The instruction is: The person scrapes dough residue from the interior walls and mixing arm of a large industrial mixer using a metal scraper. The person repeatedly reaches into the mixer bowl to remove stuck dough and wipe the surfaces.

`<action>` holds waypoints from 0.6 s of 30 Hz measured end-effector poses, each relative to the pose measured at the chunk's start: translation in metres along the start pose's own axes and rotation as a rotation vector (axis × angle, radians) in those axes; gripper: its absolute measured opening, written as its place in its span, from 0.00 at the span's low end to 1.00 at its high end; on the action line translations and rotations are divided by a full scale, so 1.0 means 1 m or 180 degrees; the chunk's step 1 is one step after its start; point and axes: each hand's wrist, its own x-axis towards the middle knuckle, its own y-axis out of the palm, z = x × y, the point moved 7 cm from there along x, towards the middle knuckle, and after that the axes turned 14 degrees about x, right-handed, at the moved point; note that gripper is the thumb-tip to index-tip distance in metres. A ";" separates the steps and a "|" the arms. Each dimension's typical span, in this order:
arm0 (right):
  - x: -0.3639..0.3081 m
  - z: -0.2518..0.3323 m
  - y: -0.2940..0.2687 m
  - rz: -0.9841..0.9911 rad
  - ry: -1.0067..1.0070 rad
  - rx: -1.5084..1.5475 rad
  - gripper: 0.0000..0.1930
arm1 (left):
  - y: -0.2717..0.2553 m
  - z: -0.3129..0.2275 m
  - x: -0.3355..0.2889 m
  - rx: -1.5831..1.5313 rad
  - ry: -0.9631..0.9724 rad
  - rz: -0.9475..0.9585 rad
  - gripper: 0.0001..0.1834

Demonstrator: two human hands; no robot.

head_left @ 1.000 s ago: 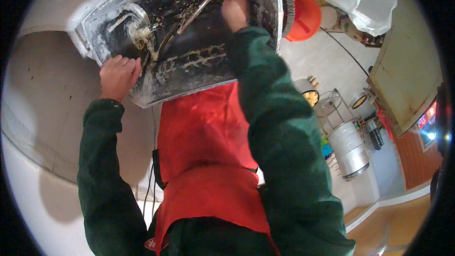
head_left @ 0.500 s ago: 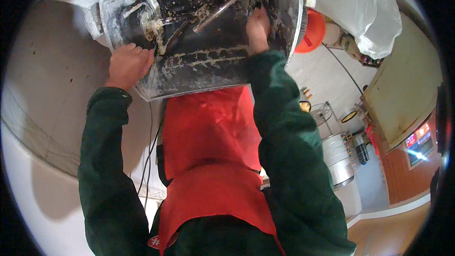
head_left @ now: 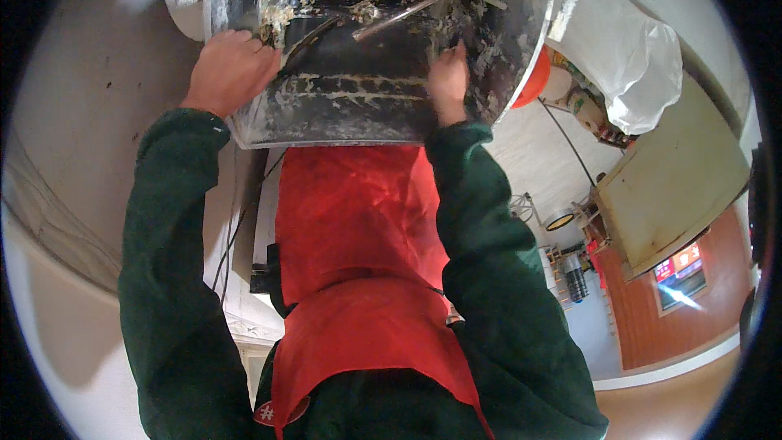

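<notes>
A metal mixer tub (head_left: 350,126), dark inside and crusted with pale dough residue, stands in front of me. Across its inside runs a mixing shaft with a slanted metal bar (head_left: 411,6), and lumps of residue cling to the hub (head_left: 277,20) on the left. My left hand (head_left: 232,73) is closed at the tub's left edge, beside that hub. Inside the right part of the tub, my right hand (head_left: 449,85) is closed with its fingers bent toward the wall. What either hand holds, if anything, is hidden.
A red-orange basin (head_left: 533,81) and a white plastic bag (head_left: 648,73) lie beyond the tub's right side. Farther right are a pale panel (head_left: 676,175) and a lit screen (head_left: 680,277). Dark cables (head_left: 232,240) hang at the left, near a pale wall.
The tub sits higher and farther right in the picture. My right hand has come nearer to me inside it. My left hand remains closed at the left edge.
</notes>
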 end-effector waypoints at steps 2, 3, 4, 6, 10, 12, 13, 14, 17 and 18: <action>0.022 -0.001 0.007 0.0112 -0.0302 -0.0182 0.19 | 0.001 0.000 -0.001 0.0040 -0.0024 0.0066 0.14; 0.029 -0.009 0.013 0.0313 -0.0097 -0.0208 0.19 | 0.003 0.000 -0.002 0.0082 -0.0068 0.0137 0.14; 0.031 -0.005 0.011 0.0216 -0.0383 -0.0366 0.20 | 0.005 0.000 -0.002 0.0133 -0.0101 0.0180 0.13; 0.029 -0.007 0.012 0.0355 -0.0435 -0.0546 0.20 | 0.008 0.000 -0.003 0.0205 -0.0179 0.0200 0.14; 0.019 -0.015 0.000 0.0102 -0.0025 -0.0186 0.21 | 0.010 0.000 -0.004 0.0100 -0.0073 0.0087 0.15; 0.027 -0.024 0.007 0.0371 0.0317 -0.0325 0.22 | 0.010 0.000 -0.006 0.0079 -0.0096 0.0100 0.15; 0.036 -0.026 0.014 0.0539 0.0316 -0.0504 0.22 | 0.010 0.001 -0.006 0.0111 -0.0112 0.0045 0.16; 0.050 -0.024 0.016 0.0378 0.0071 -0.0263 0.22 | 0.011 0.000 -0.006 0.0129 -0.0128 0.0112 0.16; 0.084 -0.035 0.033 0.0469 -0.0343 -0.0190 0.22 | 0.012 0.000 -0.005 0.0196 -0.0167 0.0185 0.15; 0.090 -0.044 0.036 0.0475 -0.0411 -0.0128 0.22 | 0.012 0.000 -0.005 0.0207 -0.0184 0.0189 0.15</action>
